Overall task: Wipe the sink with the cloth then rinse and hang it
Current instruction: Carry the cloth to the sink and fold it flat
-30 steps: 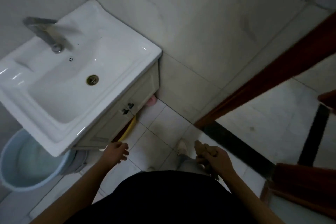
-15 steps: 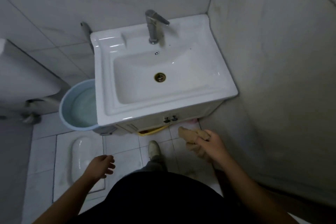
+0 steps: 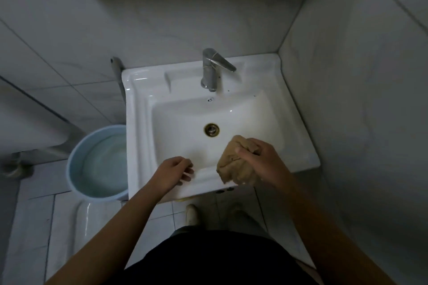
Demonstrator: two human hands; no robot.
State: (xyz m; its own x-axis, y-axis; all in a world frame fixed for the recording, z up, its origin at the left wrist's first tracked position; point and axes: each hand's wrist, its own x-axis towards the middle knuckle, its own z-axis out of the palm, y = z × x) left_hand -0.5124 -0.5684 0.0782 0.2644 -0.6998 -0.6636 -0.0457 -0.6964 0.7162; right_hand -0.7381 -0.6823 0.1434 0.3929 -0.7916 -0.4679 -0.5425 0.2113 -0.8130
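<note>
Gripping the bunched tan cloth [image 3: 234, 164], your right hand [image 3: 261, 162] hangs over the sink's [image 3: 298, 146] front rim, cloth spilling left below its fingers. Your left hand [image 3: 173, 172], loosely curled, holds nothing beside it.

The sink [image 3: 298, 146] is glossy white, and its drain [image 3: 211, 129] has a brass-coloured ring. The cloth [image 3: 234, 164] is plain tan. The faucet [image 3: 209, 69] is silver-grey. At the left, the bucket [image 3: 76, 157] is light blue. The wall tiles [image 3: 162, 18] are pale grey with faint veins.

No readable text, labels, brands or numbers anywhere.
</note>
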